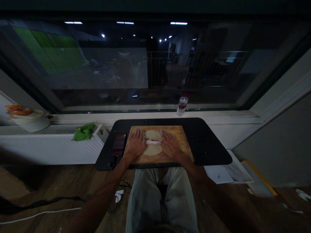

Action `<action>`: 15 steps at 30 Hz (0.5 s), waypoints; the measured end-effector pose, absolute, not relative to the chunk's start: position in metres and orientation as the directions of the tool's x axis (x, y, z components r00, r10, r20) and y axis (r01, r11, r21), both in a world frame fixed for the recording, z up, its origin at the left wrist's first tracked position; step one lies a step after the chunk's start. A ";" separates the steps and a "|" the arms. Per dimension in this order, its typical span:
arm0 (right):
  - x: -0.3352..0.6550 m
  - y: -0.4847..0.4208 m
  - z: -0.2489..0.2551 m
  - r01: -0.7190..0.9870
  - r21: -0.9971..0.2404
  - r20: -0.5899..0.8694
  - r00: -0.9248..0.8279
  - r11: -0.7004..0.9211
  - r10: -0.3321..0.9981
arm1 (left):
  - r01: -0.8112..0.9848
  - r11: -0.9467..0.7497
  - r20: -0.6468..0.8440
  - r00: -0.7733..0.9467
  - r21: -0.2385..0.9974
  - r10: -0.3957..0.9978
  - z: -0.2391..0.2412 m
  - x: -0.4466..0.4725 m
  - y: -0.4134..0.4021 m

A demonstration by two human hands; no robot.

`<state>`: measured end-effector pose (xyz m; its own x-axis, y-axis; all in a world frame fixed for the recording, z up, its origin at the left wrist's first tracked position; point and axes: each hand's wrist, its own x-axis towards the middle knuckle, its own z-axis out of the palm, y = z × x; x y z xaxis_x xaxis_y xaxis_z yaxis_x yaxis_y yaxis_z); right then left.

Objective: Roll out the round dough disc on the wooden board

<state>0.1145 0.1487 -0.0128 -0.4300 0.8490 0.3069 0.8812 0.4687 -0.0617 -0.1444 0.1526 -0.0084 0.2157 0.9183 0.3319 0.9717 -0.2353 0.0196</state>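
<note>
A round, flat sheet of pale dough (153, 150) lies on a wooden board (157, 158). Across the middle of it rests a narrow white and red tube-like thing (153, 142), whose exact kind I cannot make out. My left hand (136, 142) lies palm down at its left end, fingers stretched out over the board and the dough's edge. On the other side my right hand (170, 144) is also palm down with fingers extended, over the right end. Both ends of the tube-like thing are hidden by the hands.
The board sits on a small black table (206, 149), with a phone (118, 144) at its left. A capped bottle (182, 104) stands on the windowsill. Green cloth (84, 131) lies on the white radiator (73, 150). Papers (218, 174) lie below the table's right side.
</note>
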 end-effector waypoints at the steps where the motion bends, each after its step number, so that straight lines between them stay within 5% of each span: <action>1: 0.114 0.140 -0.012 0.878 -0.057 0.320 -0.435 0.475 0.842 | 0.970 -0.242 0.341 0.221 0.021 0.914 -0.010 -0.145 0.144; 7: 0.109 0.086 -0.018 0.861 -0.064 0.457 -0.423 0.504 0.782 | 0.959 -0.284 0.437 0.249 0.015 0.864 -0.025 -0.153 0.088; 15: 0.103 0.100 -0.015 0.869 -0.089 0.458 -0.399 0.487 0.795 | 0.956 -0.292 0.431 0.247 0.039 0.868 -0.018 -0.151 0.100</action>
